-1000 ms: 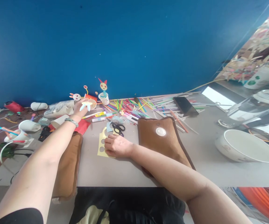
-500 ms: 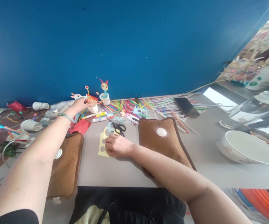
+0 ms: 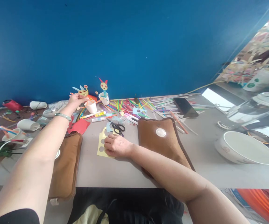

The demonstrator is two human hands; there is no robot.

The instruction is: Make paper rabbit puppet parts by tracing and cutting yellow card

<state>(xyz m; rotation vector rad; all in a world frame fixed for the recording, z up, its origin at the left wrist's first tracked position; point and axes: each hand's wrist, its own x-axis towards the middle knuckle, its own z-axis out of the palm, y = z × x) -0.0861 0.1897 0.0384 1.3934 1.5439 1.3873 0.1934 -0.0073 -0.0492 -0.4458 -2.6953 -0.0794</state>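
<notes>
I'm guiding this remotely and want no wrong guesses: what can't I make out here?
All in the head view:
Left hand: its grip near the yellow-faced figure, hidden by its own fingers and too small.
Yellow sheet: part is hidden by the right hand.
Left brown cushion: partly covered by the left forearm.
Orange ridged object: cut off by the bottom and right edges.
</notes>
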